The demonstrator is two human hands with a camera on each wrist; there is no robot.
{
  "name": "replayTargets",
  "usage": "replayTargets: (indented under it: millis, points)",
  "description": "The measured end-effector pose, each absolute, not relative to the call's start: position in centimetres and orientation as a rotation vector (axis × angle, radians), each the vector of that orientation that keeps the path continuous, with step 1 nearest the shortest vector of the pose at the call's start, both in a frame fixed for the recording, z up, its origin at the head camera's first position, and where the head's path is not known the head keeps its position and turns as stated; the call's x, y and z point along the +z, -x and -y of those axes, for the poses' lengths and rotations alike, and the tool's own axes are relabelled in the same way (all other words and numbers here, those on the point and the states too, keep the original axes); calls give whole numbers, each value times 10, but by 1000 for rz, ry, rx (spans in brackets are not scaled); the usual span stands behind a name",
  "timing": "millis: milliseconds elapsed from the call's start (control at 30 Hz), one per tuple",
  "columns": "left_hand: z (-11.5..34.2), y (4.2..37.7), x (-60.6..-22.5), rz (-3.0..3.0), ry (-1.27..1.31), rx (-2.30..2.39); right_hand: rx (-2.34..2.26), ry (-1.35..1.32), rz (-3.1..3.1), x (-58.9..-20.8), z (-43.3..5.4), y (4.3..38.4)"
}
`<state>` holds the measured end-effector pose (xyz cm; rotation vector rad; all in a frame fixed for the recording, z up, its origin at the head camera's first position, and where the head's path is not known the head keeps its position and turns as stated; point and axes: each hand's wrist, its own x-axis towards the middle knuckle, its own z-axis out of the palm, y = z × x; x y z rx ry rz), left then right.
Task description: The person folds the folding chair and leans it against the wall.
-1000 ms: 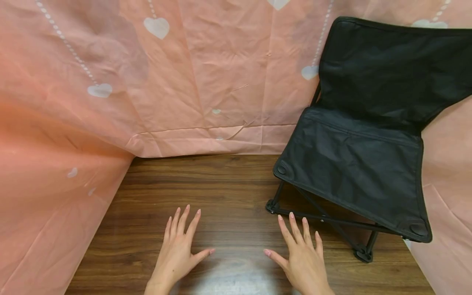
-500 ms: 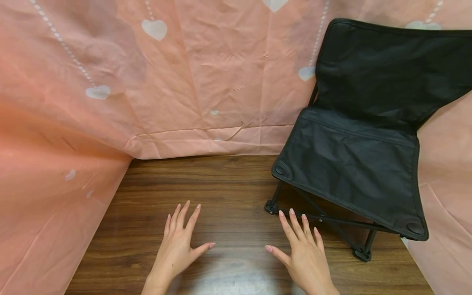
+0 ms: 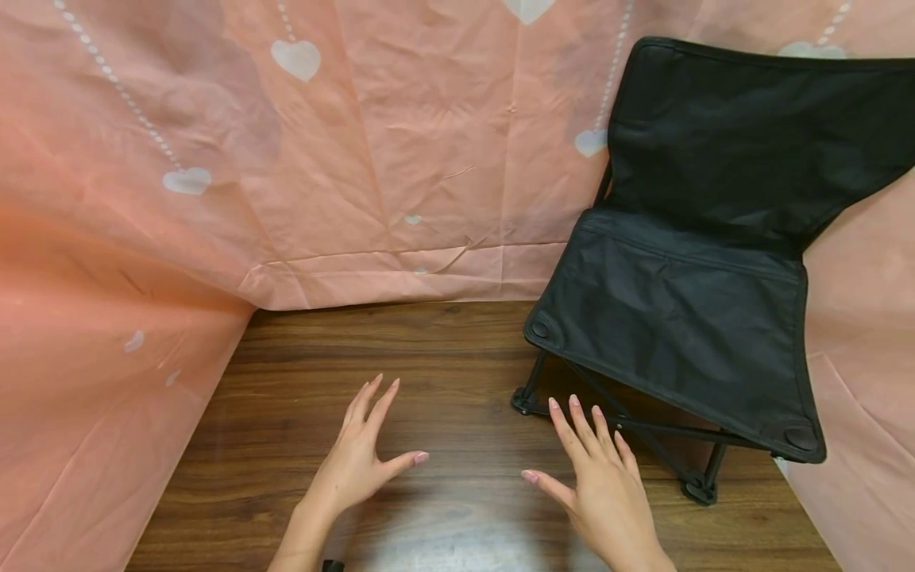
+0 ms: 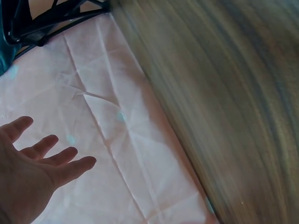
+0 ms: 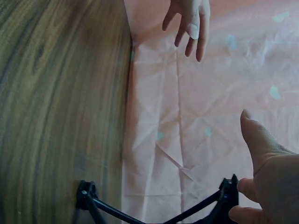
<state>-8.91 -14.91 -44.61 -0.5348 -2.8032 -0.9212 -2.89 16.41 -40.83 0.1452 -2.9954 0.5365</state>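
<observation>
My left hand (image 3: 357, 461) is held over the wooden floor with fingers extended and the thumb spread away from them; nothing is in it. To its right my right hand (image 3: 600, 477) is also spread, palm down and holding nothing, its fingertips overlapping the front bar of a black folding chair (image 3: 686, 318) in the head view. In the left wrist view the left hand (image 4: 42, 172) shows its palm side, fingers apart. The right wrist view catches the right hand (image 5: 273, 168) at the right edge, with the left hand (image 5: 189, 23) at the top.
Pink cloth (image 3: 429, 143) printed with white hearts hangs behind and along both sides, reaching down to the brown wooden floor (image 3: 443, 349). The chair's front feet (image 3: 699, 488) stand on the floor at right. A small dark object (image 3: 333, 566) shows by the left wrist.
Both hands have shifted slightly forward and to the right in the head view. The left hand has turned, its fingers now more edge-on. The chair appears slightly farther left as the view shifts.
</observation>
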Motion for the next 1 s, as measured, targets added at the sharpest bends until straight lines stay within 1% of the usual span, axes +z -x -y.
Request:
replayTargets:
  millis: [200, 500, 800, 1000]
  points:
    - [146, 99, -438, 2788, 570, -976, 517, -138, 2965, -399, -169, 28]
    - [141, 114, -432, 2739, 692, -1094, 504, -130, 2914, -394, -174, 29]
    - [130, 127, -424, 2691, 790, -1133, 539, -187, 2575, -392, -181, 34]
    - [119, 138, -415, 2635, 850, -1148, 542, -172, 2541, -385, -190, 37]
